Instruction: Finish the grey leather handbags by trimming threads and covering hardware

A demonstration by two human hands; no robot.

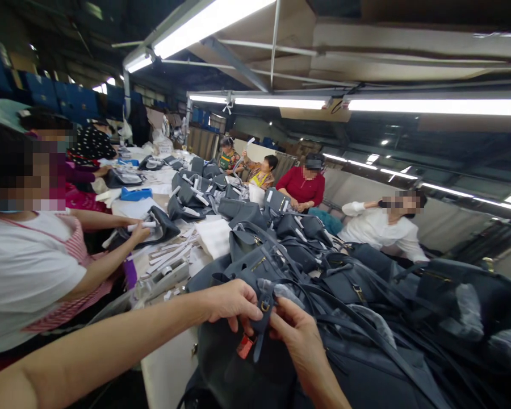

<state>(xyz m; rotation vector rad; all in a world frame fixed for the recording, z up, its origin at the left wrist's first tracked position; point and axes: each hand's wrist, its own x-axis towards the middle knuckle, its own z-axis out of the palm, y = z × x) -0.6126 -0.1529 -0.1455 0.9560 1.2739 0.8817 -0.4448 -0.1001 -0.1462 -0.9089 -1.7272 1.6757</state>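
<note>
Close in front of me lies a dark grey handbag [238, 363]. A narrow strap [259, 342] with a gold buckle [264, 305] stands up from it between my hands. My left hand [234, 304] comes in from the left, its thumb and fingers pinching the strap beside the buckle. From the right, my right hand [296, 326] grips the same strap, its fingertips close to the buckle. A small red tag [244, 345] hangs just below my left fingers. Clear plastic wrap [287, 295] shows behind the strap. My right fingertips are partly hidden.
Many dark grey bags [340, 278] are heaped to the right and ahead. Paper strips [170, 255] and a blue object [136, 193] lie on the table at left. A co-worker in a white shirt [38, 267] handles a bag there; other people sit along the far side. Lamps [213, 25] hang overhead.
</note>
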